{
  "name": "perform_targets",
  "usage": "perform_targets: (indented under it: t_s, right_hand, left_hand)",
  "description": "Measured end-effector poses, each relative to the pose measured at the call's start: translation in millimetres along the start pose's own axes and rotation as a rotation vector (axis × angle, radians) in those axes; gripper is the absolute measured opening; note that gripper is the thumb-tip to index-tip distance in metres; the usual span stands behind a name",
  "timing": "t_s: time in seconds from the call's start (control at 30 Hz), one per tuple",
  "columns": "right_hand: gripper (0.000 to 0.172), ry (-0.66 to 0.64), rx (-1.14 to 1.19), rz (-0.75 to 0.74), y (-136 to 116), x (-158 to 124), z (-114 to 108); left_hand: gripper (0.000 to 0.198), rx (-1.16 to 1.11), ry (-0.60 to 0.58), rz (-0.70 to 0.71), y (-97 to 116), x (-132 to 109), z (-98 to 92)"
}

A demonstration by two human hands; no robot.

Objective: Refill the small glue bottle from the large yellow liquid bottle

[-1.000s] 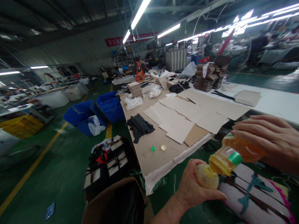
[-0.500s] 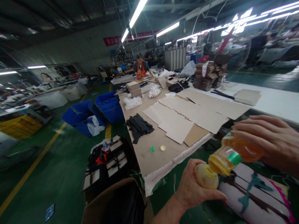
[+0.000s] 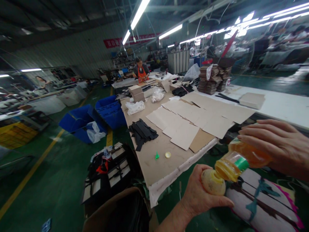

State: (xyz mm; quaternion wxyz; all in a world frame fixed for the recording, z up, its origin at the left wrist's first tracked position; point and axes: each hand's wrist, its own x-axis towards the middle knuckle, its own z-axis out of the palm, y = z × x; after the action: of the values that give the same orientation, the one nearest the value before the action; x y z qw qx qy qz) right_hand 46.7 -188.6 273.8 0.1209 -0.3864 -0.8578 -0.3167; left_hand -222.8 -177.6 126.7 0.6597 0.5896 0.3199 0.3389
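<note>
My left hand is wrapped round a small, pale yellow rounded container at the lower right. Above it, my right hand grips a clear bottle of orange-yellow liquid with a green band. The bottle is tilted, its wide mouth down against the top of the container. Near the table's front edge lie a small green piece and a round yellowish cap.
The table bears cardboard sheets, black strips and stacked boards. Blue bins and open boxes stand to its left. A bundle lies below my hands. A person is at the far end.
The view has shifted slightly, so the table and bins sit a little further left. The person at the far end is bent lower. My hands, bottle and container keep the same pose.
</note>
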Motion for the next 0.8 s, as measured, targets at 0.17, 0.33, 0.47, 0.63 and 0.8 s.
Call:
perform_targets:
  t_s: [0.17,0.33,0.47,0.63,0.8]
  right_hand:
    - [0.03,-0.018,-0.022,0.006,-3,2,-3]
    - [0.03,-0.028,-0.05,0.006,-9,8,-6]
    - [0.029,-0.031,-0.064,0.019,-13,12,-8]
    - [0.029,-0.063,-0.067,0.048,-17,13,-6]
    - [0.029,-0.055,-0.062,0.052,-19,15,-3]
  left_hand:
    - [0.088,0.002,-0.014,0.007,1,2,-5.5]
    - [0.09,0.006,-0.035,0.001,1,2,-11.6]
    - [0.087,0.005,-0.045,0.019,2,2,-15.6]
    - [0.087,-0.016,-0.058,0.008,4,1,-21.3]
    - [0.086,0.017,-0.061,0.013,8,1,-28.2]
